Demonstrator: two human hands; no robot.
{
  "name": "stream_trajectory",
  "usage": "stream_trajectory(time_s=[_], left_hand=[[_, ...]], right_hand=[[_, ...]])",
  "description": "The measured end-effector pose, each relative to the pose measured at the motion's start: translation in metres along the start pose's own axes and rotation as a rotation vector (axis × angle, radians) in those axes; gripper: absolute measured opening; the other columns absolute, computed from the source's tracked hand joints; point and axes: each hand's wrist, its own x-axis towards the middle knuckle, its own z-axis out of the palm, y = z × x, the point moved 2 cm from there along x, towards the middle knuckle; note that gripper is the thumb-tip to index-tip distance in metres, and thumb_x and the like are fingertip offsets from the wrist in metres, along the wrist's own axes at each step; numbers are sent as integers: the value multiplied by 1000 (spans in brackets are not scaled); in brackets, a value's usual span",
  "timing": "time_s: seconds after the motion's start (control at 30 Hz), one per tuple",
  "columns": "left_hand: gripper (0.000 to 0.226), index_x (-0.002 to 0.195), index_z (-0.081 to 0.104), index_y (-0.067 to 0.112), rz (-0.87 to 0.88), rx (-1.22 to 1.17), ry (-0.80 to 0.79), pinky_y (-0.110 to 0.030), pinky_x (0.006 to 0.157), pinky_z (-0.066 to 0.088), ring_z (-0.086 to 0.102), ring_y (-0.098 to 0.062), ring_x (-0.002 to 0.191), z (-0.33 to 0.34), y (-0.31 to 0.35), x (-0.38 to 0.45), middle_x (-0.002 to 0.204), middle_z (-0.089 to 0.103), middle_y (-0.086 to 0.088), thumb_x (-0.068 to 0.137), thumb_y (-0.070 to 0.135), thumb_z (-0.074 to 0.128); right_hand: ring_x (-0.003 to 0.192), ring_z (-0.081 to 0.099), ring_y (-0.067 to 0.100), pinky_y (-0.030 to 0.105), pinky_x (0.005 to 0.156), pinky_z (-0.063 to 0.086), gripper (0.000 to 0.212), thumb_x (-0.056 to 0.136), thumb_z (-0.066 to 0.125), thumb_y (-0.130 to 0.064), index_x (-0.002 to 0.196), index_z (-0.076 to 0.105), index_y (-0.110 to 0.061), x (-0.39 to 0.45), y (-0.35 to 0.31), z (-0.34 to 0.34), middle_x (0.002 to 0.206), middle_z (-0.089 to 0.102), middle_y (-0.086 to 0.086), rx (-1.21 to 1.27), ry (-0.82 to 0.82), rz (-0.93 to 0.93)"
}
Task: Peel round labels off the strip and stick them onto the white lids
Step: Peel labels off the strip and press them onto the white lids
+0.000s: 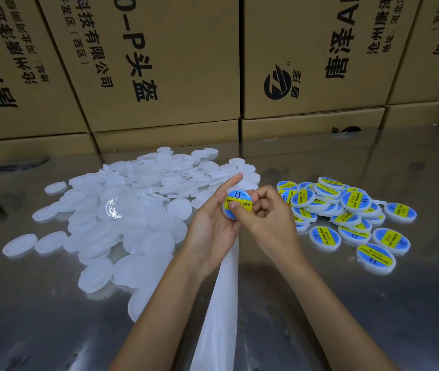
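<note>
At the centre of the frame, one white lid point(233, 210) bearing a round blue-and-yellow label point(238, 202) is gripped by the left hand point(214, 223), while the label is pressed by the thumb of the right hand point(267, 218), its fingers curled. The white strip point(219, 303) runs down between the forearms. Unlabelled lids point(132, 210), too many to count, are heaped at left; roughly two dozen labelled lids point(346, 212) are piled at right. Cardboard boxes point(159, 62) are stacked behind.

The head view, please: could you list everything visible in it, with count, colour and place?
Plain lids: large pile, uncounted, white, left of centre on the table.
Labelled lids: pile, uncounted, blue and yellow labels, right.
Held lid: one, labelled, between both hands.
Strip: one, white, under the forearms.
Table: one, shiny grey metal.
Cardboard boxes: several, brown, stacked behind.
Left hand: grip on the held lid.
Right hand: thumb pressing the label.
</note>
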Motion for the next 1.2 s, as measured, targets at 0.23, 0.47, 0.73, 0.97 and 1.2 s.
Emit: stream_trajectory(time_s=[0.23,0.47,0.73,0.97,1.2], left_hand=[[40,141,56,11,3,-89,46,-40,115,40,56,-31,132,-1,2,-1,136,59,-26,105,20,41],[42,138,56,9,-4,-56,-25,-40,106,49,64,-31,118,5,-1,-4,134,62,-24,101,20,42],[42,138,56,9,-21,71,-94,-39,111,45,60,-27,128,-2,0,0,135,64,-16,97,10,46],[34,123,70,15,172,499,111,-29,82,61,75,-24,98,-13,6,-2,110,76,-9,92,2,68],[14,98,80,11,301,400,348,-23,60,58,75,-17,74,-16,10,-7,88,79,-8,86,8,76]], right_hand=[[54,45,3,19,49,33,59,63,70,-73,91,42,-28,-3,5,-5,58,42,-13,-356,71,0],[59,52,8,28,51,35,54,77,38,-87,78,48,-34,-7,7,-3,58,53,-8,-630,40,-131],[59,47,28,43,58,41,52,102,35,-50,57,35,-23,-3,3,-7,52,42,-1,-605,113,-135],[52,35,11,35,53,32,55,103,37,-51,59,36,-17,-2,7,-8,48,40,-7,-359,106,-47],[64,51,-1,24,54,30,46,74,32,-91,71,41,-46,-9,6,1,71,55,-32,-648,-102,-105]])
